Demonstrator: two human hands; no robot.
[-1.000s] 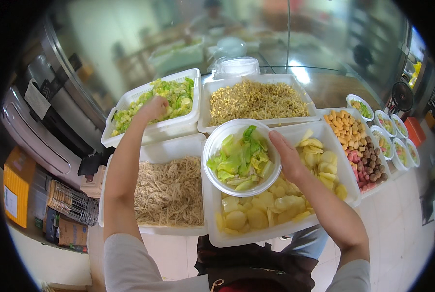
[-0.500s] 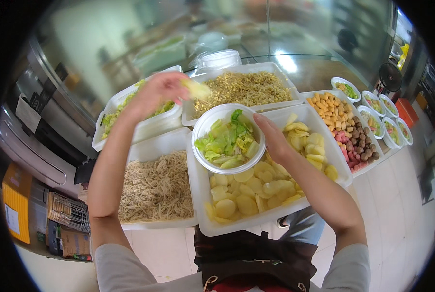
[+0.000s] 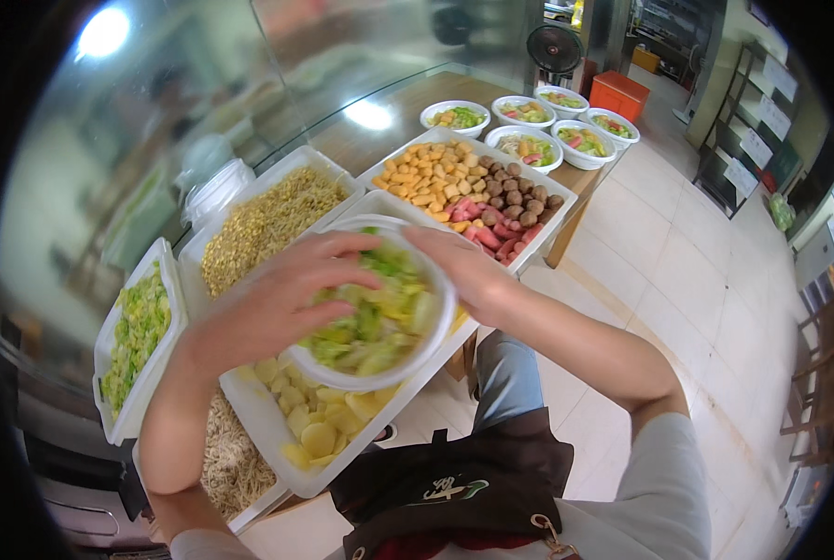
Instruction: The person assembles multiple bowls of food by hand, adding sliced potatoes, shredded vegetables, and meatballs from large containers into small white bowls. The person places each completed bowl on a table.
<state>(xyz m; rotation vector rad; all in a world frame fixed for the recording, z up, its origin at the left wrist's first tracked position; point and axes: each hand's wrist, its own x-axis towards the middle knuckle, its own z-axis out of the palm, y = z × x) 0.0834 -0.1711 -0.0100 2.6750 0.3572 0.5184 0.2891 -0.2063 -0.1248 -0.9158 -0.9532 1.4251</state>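
A round white bowl [image 3: 375,381] of chopped lettuce [image 3: 351,345] is tilted over the tray of pale yellow potato slices [image 3: 319,439]. My right hand [image 3: 463,271] grips the bowl's far right rim, its thumb hidden. Over the bowl's left side reaches my left hand [image 3: 281,294], fingers spread above the lettuce; I see nothing held in them. Just beyond the bowl lies a white tray [image 3: 555,229] of golden fried chunks, brown meatballs and pink sausage pieces.
Bean sprouts [image 3: 277,215] fill a tray at the far left, beside a lettuce tray [image 3: 141,341]. Pale shredded strands [image 3: 230,457] lie in another, near left. Several filled bowls [image 3: 524,112] stand on the wooden table [image 3: 379,140], near a red box [image 3: 619,95] and a fan [image 3: 554,49].
My view has swung to the right. My left hand has come down from above the bean sprouts to the bowl, and the pale yellow piece in its fingers no longer shows. My right hand keeps the bowl.
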